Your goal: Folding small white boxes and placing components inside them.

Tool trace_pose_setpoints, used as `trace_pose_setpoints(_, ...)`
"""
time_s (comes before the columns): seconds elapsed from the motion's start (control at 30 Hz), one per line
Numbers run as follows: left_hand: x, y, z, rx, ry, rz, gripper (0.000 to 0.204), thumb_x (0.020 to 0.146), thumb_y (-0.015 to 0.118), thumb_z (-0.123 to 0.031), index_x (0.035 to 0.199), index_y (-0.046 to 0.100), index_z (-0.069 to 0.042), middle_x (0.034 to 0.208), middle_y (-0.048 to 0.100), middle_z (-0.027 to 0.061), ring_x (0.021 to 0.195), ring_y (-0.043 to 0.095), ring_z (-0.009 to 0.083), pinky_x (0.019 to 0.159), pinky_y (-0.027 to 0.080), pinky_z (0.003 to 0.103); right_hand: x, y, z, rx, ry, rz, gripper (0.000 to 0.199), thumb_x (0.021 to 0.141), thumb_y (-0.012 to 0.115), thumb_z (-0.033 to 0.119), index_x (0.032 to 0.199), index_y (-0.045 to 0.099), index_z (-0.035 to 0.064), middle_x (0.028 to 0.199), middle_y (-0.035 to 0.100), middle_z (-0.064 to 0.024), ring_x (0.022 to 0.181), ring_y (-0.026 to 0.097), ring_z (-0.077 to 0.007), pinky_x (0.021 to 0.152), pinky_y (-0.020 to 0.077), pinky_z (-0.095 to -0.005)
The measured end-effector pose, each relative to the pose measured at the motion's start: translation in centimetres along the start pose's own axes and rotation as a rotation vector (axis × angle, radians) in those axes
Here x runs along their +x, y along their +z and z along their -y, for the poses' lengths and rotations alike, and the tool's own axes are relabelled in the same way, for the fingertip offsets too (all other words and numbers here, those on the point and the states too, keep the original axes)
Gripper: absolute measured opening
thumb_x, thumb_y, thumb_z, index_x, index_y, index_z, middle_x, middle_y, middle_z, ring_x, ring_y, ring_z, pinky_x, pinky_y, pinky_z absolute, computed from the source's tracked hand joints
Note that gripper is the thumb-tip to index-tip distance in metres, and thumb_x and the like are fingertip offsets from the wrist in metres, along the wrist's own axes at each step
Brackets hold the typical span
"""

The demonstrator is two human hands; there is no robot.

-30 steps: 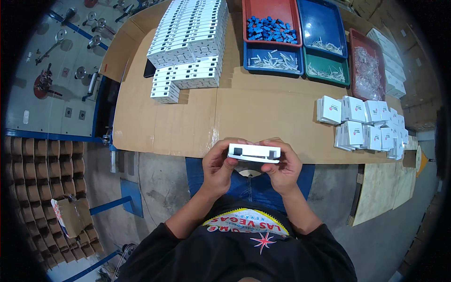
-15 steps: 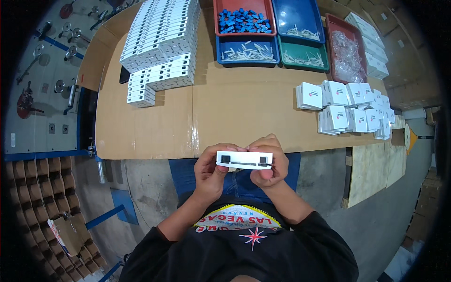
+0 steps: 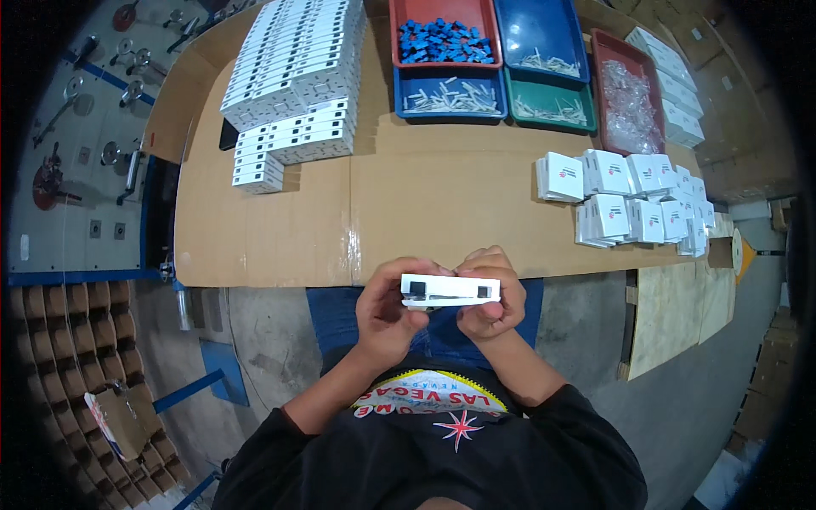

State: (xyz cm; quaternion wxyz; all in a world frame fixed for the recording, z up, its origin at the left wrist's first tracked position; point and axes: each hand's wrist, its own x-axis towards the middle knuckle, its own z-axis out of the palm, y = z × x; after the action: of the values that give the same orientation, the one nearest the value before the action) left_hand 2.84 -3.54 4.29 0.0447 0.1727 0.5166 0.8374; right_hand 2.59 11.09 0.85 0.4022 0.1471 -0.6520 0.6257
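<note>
A flat white plastic casing (image 3: 450,289) is held level between my two hands, just off the table's near edge. Its edge faces me, with a dark square near each end and a thin dark seam between its two halves. The seam looks widest toward the left end. My left hand (image 3: 389,310) grips the left end, fingers behind and thumb near the lower corner. On the right end, my right hand (image 3: 493,297) is closed, its thumb tip under the casing. The casing's far face is hidden.
Tall stacks of white casings (image 3: 293,72) stand at the table's back left. Trays hold blue parts (image 3: 446,41), pale slim pieces (image 3: 455,98) and clear plastic pieces (image 3: 629,102). Piles of white square pieces (image 3: 608,214) lie at the right of the cardboard-covered table (image 3: 442,183).
The casing has shifted slightly right and tilted a little. Its seam now gapes toward the left end; before, the dark gap ran toward the right. My left thumb has moved right along the lower edge.
</note>
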Motion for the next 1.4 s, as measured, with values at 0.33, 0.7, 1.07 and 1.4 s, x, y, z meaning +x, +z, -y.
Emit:
trace_pose_setpoints(0.33, -0.6, -0.7, 0.7, -0.097, -0.028, 0.001, 0.033, 0.096, 0.072, -0.015, 0.122, 0.059, 0.002, 0.117, 0.068, 0.0164, 0.116, 0.066, 0.0287, 0.104, 0.051, 0.042, -0.2, -0.2, -0.1, -0.003, -0.033, 0.043, 0.048, 0.102, 0.059, 0.048, 0.101, 0.062, -0.0002, 0.088, 0.07, -0.0137, 0.072, 0.066, -0.0243, 0.061, 0.0504, -0.0339)
trace_pose_setpoints(0.7, -0.5, -0.8, 0.6, -0.051, -0.02, 0.003, 0.031, 0.097, 0.071, -0.017, 0.119, 0.062, 0.003, 0.115, 0.069, 0.0174, 0.112, 0.067, 0.0289, 0.1, 0.051, 0.039, -0.4, -0.4, -0.2, 0.014, 0.005, 0.066, 0.053, 0.1, 0.061, 0.052, 0.101, 0.062, -0.0006, 0.089, 0.069, -0.0152, 0.074, 0.066, -0.0257, 0.064, 0.0513, -0.0346)
trace_pose_setpoints(1.07, -0.1, 0.2, 0.1, 0.041, 0.036, 0.016, 0.044, 0.096, 0.073, -0.03, 0.122, 0.057, 0.001, 0.117, 0.065, 0.0165, 0.111, 0.066, 0.0268, 0.099, 0.051, 0.04, -0.4, -0.3, -0.1, 0.065, 0.006, 0.061, 0.052, 0.1, 0.06, 0.052, 0.103, 0.062, 0.0004, 0.089, 0.068, -0.0149, 0.075, 0.066, -0.0258, 0.064, 0.0511, -0.0346)
trace_pose_setpoints(1.4, -0.7, -0.6, 0.9, -0.015, 0.005, 0.008, 0.036, 0.095, 0.073, -0.014, 0.123, 0.057, 0.001, 0.12, 0.066, 0.015, 0.116, 0.065, 0.0259, 0.101, 0.051, 0.037, 0.1, -0.1, 0.6, -0.085, -0.009, 0.048, 0.053, 0.102, 0.056, 0.052, 0.095, 0.061, -0.0005, 0.083, 0.065, -0.012, 0.069, 0.063, -0.0202, 0.062, 0.0487, -0.0312)
